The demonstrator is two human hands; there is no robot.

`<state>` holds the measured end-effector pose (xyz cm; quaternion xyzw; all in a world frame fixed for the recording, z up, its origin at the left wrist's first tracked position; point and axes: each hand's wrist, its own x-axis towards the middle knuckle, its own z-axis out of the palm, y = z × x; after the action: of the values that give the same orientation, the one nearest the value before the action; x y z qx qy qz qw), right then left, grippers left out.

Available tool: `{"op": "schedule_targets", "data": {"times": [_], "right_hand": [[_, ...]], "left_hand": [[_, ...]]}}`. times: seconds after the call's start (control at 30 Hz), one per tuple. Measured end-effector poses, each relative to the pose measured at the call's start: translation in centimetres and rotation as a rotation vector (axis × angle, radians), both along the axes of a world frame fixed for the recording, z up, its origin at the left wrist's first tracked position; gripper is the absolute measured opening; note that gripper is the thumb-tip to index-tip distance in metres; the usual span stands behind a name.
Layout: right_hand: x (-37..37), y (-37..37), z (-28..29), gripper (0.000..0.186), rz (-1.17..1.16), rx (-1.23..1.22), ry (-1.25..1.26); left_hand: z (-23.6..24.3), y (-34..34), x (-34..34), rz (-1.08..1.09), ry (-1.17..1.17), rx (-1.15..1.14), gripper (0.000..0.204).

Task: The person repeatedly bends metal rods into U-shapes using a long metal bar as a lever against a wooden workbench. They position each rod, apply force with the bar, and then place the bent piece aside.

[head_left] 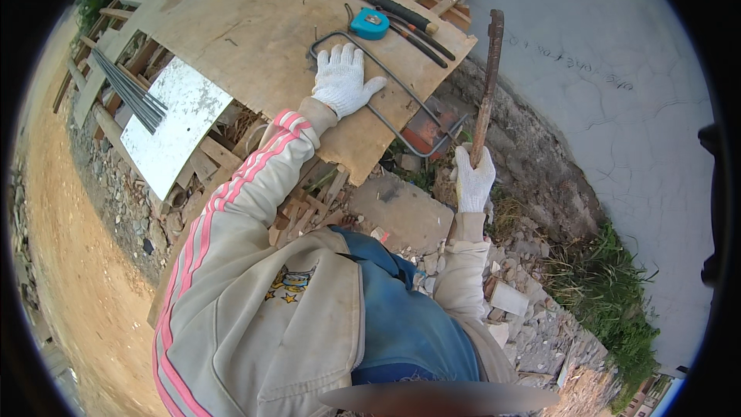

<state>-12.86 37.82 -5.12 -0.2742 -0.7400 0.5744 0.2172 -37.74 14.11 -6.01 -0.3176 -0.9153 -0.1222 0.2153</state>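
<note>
We pressed our gloved left hand point(343, 77) flat, open, on a bent grey steel rod point(401, 100), centre frame; right hand's point(472, 179) grip closed round a rusty, stiff, probably heavy bar point(488, 85), best held low.

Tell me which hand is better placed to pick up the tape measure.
Left. The left hand lies flat on the plywood, close below the tape measure, and holds nothing. The right hand grips the rusty bar off the board.

gloves: white knit, left hand point(342, 79) & right hand point(473, 179)
jacket: beige, pink sleeve stripes, cartoon patch
trousers: blue
</note>
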Motion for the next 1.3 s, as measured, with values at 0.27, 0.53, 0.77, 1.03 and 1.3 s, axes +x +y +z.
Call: {"op": "schedule_targets", "data": {"times": [0.27, 0.53, 0.77, 1.03, 1.3], "right_hand": [[-0.4, 0.5, 0.2, 0.019, 0.034, -0.022, 0.013], [3.0, 2.1, 2.5, 0.032, 0.026, 0.416, -0.128], [10.8, 6.1, 5.1, 0.022, 0.145, 0.147, -0.259], [13.6, 12.3, 4.9, 0.027, 0.353, 0.368, -0.434], [12.4, 21.1, 6.2, 0.026, 0.611, 0.591, -0.510]], "left_hand": [[-0.3, 0.3, -0.9, 0.013, -0.015, -0.003, 0.090], [1.2, 2.6, 0.0, 0.140, -0.148, -0.083, 0.104], [1.4, 3.4, 0.2, 0.198, -0.122, -0.127, 0.111], [2.1, 4.2, 0.4, 0.269, -0.245, -0.207, 0.117], [2.6, 5.6, 2.3, 0.377, -0.205, -0.207, 0.121]]}}
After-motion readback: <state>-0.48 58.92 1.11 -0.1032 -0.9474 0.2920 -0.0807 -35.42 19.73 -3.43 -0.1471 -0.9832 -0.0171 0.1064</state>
